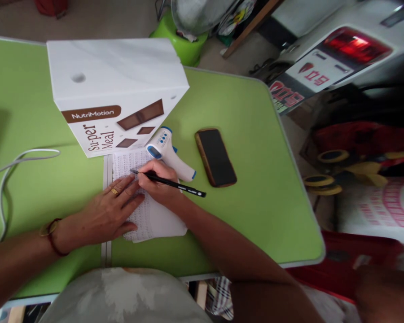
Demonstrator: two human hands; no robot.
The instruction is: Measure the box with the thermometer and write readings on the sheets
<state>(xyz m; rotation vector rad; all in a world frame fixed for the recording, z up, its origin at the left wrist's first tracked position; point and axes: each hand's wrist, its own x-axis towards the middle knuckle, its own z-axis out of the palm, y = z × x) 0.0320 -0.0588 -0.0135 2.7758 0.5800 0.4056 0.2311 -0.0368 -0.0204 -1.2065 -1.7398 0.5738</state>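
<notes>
Pinched in my right hand is a black pen, its tip on a sheet of paper covered with rows of small handwriting. My left hand lies flat on the paper's left side with fingers spread, a ring on one finger. A white and blue handheld infrared thermometer rests just beyond my right hand, partly over the paper's far edge. Behind the paper stands a large white box printed "NutriMotion Super Meal". My hands cover part of the writing.
A phone in a brown case lies right of the thermometer on the green table. A white cable curls at the left. Beyond the table are a green stool and a vehicle's red tail light.
</notes>
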